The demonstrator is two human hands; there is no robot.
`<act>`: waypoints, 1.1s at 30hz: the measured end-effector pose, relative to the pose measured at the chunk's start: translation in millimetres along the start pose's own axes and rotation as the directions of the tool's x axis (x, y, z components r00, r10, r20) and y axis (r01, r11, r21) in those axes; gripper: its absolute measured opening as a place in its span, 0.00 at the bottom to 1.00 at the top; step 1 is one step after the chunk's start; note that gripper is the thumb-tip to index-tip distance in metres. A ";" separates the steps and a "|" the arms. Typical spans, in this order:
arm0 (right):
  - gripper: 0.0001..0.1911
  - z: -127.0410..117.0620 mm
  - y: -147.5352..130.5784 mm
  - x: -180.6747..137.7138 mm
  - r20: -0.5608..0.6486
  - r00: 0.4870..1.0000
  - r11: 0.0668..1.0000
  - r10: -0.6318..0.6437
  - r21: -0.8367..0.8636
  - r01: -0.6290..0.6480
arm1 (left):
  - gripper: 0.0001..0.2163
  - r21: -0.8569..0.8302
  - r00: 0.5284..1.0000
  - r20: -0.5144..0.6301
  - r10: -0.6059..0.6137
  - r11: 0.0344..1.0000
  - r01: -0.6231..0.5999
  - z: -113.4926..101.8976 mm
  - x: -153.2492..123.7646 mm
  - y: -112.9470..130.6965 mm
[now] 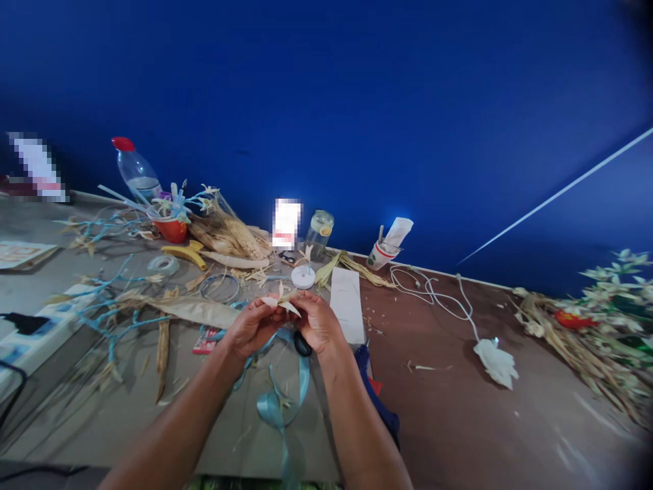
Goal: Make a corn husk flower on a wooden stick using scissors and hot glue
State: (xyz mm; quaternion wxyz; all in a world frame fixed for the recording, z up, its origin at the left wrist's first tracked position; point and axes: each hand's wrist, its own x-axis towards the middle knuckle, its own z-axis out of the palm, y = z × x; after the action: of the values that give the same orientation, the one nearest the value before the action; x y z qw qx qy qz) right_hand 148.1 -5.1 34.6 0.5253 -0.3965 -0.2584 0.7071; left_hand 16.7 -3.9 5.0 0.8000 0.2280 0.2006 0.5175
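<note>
Close together over the middle of the table, my left hand [256, 325] and my right hand [317, 320] are both closed, fingertips pinching small pale corn husk pieces [290, 306] between them. The pointed tips of the husk stick out above the fingers. Below the hands, a light blue ribbon [271, 408] runs loosely down the table. A black rounded loop [303, 344] shows under my right hand. Just beyond the fingers stands a round white base [303, 275] with a small husk flower. A long dried corn husk [198, 309] lies left of my left hand.
Blue-wrapped branching stems [112, 320] and a power strip [48, 333] lie left. Behind are a red cup [171, 230], a bottle [137, 170] and a glass jar [320, 228]. Right are white paper [347, 296], a dark blue tool [380, 401], a white cable [433, 292] and finished-looking flowers [617, 292].
</note>
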 end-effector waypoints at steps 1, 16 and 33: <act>0.07 0.5 -0.3 -0.4 -0.001 1.000 1.000 -0.004 -0.003 0.004 | 0.06 -0.001 1.000 -0.001 -0.001 1.000 0.001 1.0 -0.5 0.3; 0.09 9.6 -5.8 -8.2 -0.012 0.997 0.994 -0.080 -0.081 0.079 | 0.12 0.029 1.000 0.009 0.006 1.000 -0.006 4.7 0.0 -0.4; 0.07 10.8 -3.8 -9.3 -0.003 0.993 0.991 -0.115 -0.068 0.115 | 0.11 -0.016 0.999 -0.022 0.029 0.999 -0.029 4.4 -1.6 0.5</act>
State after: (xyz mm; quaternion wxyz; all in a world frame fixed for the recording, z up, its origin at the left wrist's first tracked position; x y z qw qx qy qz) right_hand 142.4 -12.2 46.2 0.5522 -0.4011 -0.3029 0.6652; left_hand 18.2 -5.8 9.0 0.7919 0.2186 0.2020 0.5332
